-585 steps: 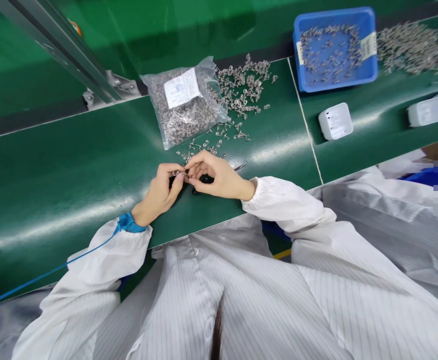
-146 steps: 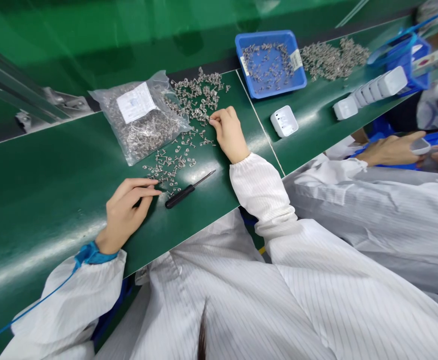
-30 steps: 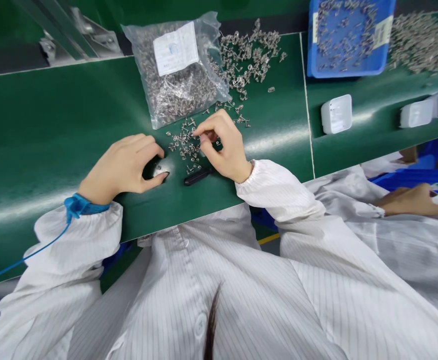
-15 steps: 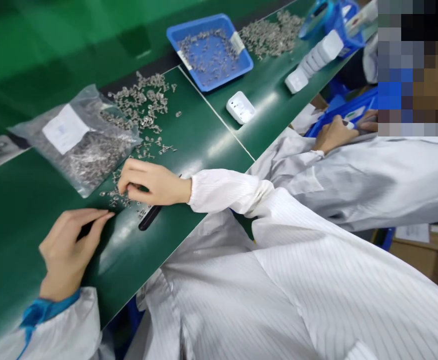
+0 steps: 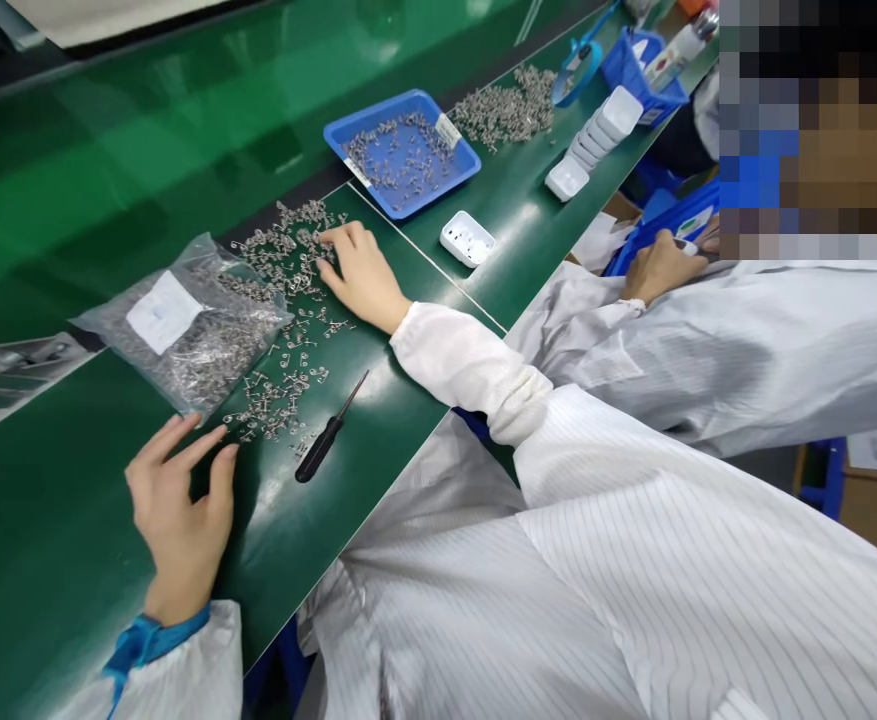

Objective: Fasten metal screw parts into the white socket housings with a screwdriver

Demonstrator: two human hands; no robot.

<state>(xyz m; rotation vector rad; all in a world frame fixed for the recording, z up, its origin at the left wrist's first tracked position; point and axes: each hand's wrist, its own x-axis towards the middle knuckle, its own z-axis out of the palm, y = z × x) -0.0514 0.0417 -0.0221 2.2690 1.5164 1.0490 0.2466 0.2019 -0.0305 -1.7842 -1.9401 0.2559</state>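
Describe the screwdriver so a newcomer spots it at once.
On the green bench, find the labelled plastic bag, then the loose metal parts scattered beside it. The screwdriver lies between those parts and the bench's near edge; unlike the small silvery pieces, it has a long black handle.

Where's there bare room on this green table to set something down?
Green tabletop left of the left hand; also between screwdriver and right sleeve. Metal parts crowd between bag and screwdriver, and beside the right hand.

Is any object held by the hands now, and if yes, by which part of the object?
No hold is visible: the left hand is spread near the bag, the right hand open at the loose metal parts.
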